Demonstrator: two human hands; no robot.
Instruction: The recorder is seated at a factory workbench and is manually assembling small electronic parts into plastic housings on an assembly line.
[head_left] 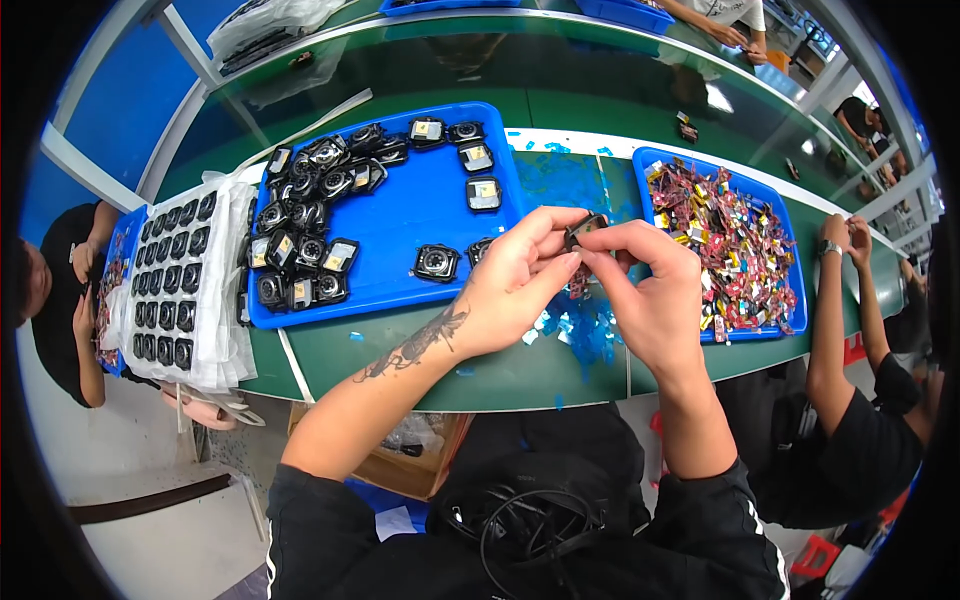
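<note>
My left hand (512, 288) is closed on a small black watch case (586, 230), held tilted above the table between the two blue trays. The thumb and forefinger of my right hand (655, 290) pinch together at the near edge of that case; whatever lies between their tips is hidden. Reddish small parts (578, 284) show just below my fingers. To the left, a blue tray (410, 200) bears many black watch cases (437, 262), heaped along its left side. On the right, another blue tray (797, 325) is filled with small red, yellow and silver electronic parts (720, 250).
Scraps of blue film (592, 345) litter the green table (480, 370) below my hands. A white packing sheet with rows of watch cases (165, 285) stands far left. Beyond runs a green conveyor belt (580, 100). Co-workers sit left, right and across; a cardboard box (440, 470) is under the table.
</note>
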